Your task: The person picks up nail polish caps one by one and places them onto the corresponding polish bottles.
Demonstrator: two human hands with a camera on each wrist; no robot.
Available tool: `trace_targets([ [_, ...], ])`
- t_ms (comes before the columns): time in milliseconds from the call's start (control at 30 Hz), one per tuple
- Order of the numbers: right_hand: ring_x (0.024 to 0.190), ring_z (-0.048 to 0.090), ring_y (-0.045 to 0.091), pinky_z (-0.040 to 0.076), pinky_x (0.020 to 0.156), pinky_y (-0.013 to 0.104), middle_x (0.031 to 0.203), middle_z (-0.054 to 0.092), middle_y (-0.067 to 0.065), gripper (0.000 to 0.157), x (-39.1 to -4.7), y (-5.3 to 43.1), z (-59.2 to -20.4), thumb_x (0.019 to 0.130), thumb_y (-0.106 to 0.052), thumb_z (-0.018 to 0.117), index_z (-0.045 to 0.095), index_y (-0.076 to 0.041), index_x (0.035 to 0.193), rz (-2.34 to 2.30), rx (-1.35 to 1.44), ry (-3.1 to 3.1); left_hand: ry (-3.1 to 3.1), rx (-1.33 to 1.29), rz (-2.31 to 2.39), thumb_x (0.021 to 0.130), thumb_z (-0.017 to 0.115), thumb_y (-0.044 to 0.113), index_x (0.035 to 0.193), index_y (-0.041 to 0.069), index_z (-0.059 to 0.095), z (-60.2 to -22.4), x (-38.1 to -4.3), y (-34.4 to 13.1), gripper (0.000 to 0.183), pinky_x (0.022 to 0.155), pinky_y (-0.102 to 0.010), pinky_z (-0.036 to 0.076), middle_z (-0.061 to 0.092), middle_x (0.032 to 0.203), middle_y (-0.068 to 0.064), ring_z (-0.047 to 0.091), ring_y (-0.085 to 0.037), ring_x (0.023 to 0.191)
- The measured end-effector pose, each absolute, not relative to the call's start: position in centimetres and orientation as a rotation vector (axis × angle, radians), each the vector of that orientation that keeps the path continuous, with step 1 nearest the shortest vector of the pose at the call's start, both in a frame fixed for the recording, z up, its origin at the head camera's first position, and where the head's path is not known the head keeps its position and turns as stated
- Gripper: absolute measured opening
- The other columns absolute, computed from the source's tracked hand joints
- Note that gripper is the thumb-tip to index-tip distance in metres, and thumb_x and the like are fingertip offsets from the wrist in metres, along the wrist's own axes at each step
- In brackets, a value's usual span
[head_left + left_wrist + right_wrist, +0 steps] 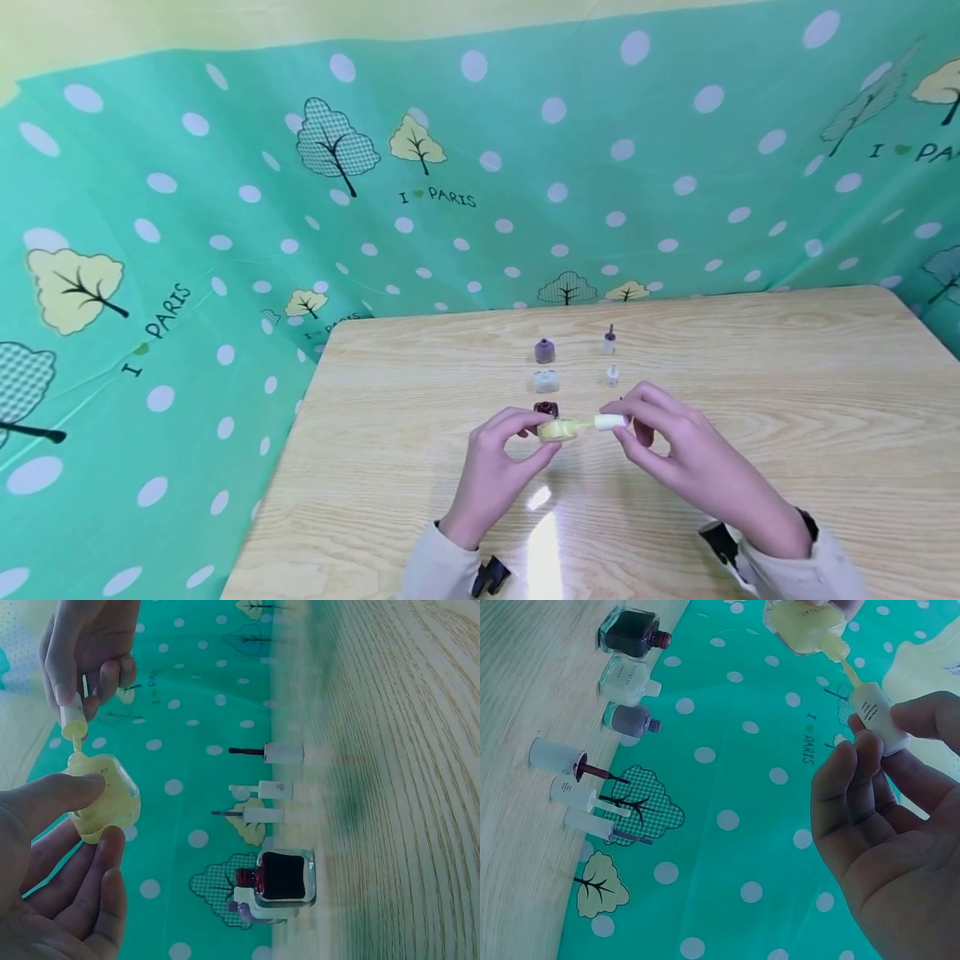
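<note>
Yellow bottle (558,431) is in the left hand (497,469), lifted above the table (360,467); the thumb presses on one flat face and the fingers support the opposite side. Right hand (681,443) pinches the cap (611,422) between thumb and fingers.

The important relation is between the neck and the stem (586,426). In the head view, the cap is to the right of the yellow bottle, and the stem makes a bridge between them, its far end at the neck. How deep the brush goes in, I cannot tell. The left hand is nearer to the yellow bottle, the right hand to the cap.

The yellow bottle lies on its side rather than upright, its neck pointing toward the right hand. Its long axis runs from left to right, and the axis of the cap follows nearly the same line, the stem pointing left.

Just beyond are the dark bottle (547,409), the clear bottle (546,382) and the purple bottle (544,352); to their right, three other caps (558,759) stand with brushes upward.
</note>
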State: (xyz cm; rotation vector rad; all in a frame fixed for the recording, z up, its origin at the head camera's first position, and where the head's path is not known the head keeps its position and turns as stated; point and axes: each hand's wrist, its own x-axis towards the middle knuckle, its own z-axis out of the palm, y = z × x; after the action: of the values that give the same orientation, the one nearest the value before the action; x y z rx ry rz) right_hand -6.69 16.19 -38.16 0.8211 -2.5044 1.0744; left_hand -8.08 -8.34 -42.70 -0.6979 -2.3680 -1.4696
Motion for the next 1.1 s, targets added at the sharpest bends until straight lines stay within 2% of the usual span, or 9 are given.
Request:
trace_targets([
  [200, 0.074, 0.045, -0.002, 0.039, 0.062, 0.008, 0.09, 0.049, -0.018, 0.031, -6.78, 16.0, -38.35, 0.086, 0.002, 0.071, 0.07, -0.021, 0.107, 1.04, 0.848, -2.484, -2.386, -0.699, -1.461, 0.081, 0.082, 0.015, 0.107, 0.013, 0.074, -42.66, -8.0, -8.25, 0.027, 0.079, -0.028, 0.057, 0.073, 0.102, 0.008, 0.065, -0.008, 0.091],
  [433, 0.074, 0.044, -0.003, 0.041, 0.059, 0.011, 0.09, 0.048, -0.019, 0.029, -6.7, 15.91, -38.46, 0.087, -0.001, 0.071, 0.069, -0.022, 0.107, 1.011, 0.859, -2.511, -2.369, -0.743, -1.44, 0.081, 0.082, 0.014, 0.108, 0.011, 0.073, -42.81, -7.99, -8.07, 0.028, 0.079, -0.027, 0.058, 0.073, 0.103, 0.005, 0.066, -0.01, 0.091],
  [667, 0.072, 0.044, -0.002, 0.042, 0.059, 0.011, 0.091, 0.05, -0.019, 0.026, -6.74, 15.77, -38.68, 0.087, -0.002, 0.072, 0.069, -0.021, 0.105, 0.998, 0.885, -2.516, -2.365, -0.77, -1.466, 0.08, 0.082, 0.012, 0.106, 0.009, 0.073, -42.68, -7.79, -7.72, 0.028, 0.082, -0.034, 0.059, 0.073, 0.103, 0.002, 0.066, -0.01, 0.092],
  [933, 0.071, 0.044, -0.003, 0.042, 0.056, 0.013, 0.09, 0.049, -0.02, 0.022, -6.68, 15.45, -38.95, 0.089, -0.005, 0.072, 0.07, -0.023, 0.103, 0.98, 0.887, -2.54, -2.397, -0.785, -1.429, 0.08, 0.083, 0.012, 0.106, 0.012, 0.073, -42.61, -7.53, -7.48, 0.029, 0.085, -0.025, 0.056, 0.073, 0.104, 0.003, 0.065, -0.008, 0.093],
  [1100, 0.07, 0.043, -0.004, 0.042, 0.054, 0.014, 0.089, 0.049, -0.02, 0.02, -6.72, 15.23, -39.05, 0.088, -0.007, 0.072, 0.071, -0.021, 0.102, 0.962, 0.895, -2.556, -2.405, -0.788, -1.407, 0.079, 0.083, 0.011, 0.106, 0.011, 0.073, -42.66, -7.45, -7.37, 0.029, 0.085, -0.024, 0.056, 0.073, 0.104, 0.003, 0.066, -0.008, 0.093],
])
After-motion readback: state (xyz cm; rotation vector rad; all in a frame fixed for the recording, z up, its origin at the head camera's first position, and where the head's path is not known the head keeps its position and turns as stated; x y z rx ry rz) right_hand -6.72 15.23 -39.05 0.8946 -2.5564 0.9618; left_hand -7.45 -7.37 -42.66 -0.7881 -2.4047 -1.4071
